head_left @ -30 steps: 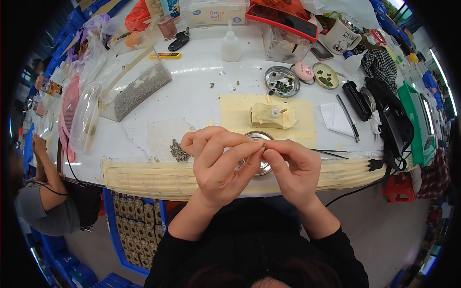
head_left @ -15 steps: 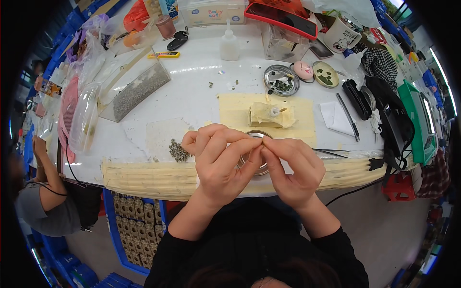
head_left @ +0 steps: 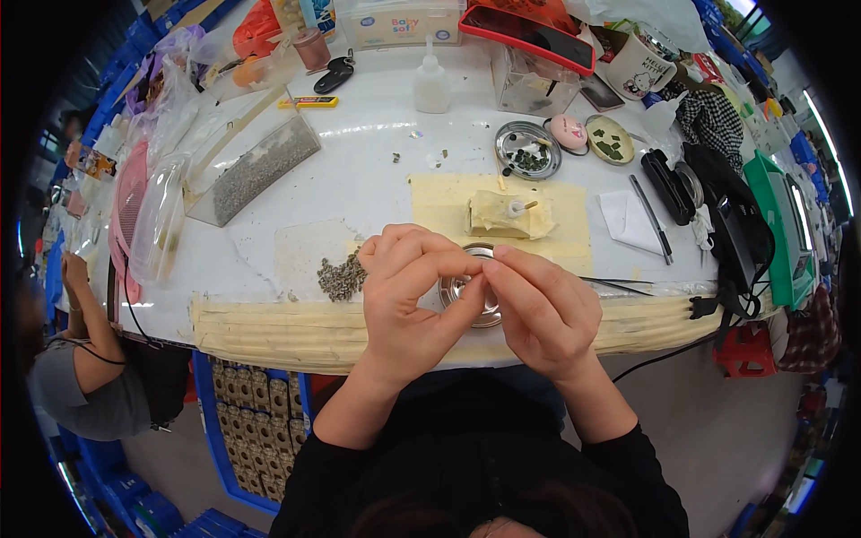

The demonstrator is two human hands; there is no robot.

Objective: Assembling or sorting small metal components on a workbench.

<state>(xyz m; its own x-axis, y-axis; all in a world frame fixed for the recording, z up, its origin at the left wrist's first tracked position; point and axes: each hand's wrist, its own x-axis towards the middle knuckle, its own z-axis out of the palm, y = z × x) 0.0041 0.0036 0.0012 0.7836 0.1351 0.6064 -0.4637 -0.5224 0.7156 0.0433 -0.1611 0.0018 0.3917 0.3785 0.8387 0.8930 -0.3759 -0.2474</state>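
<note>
My left hand and my right hand meet over the table's front edge. Each is closed in a pinch, thumb against forefinger, and the fingertips of both touch. What sits between them is too small to make out. Below the fingertips lies a round metal dish, partly covered by the hands. A heap of small grey-green granules is beside my left hand. Beyond the hands, a block wrapped in yellowish tape with a short peg rests on a taped yellow patch.
Thin tweezers lie right of my hands. Farther back are a metal dish of dark bits, a squeeze bottle, a clear tray of grey granules and a red-cased phone. A person sits at far left.
My right hand has turned slightly, its fingers now more extended against the left fingertips. The left hand has shifted a little, showing more of the granule heap.
</note>
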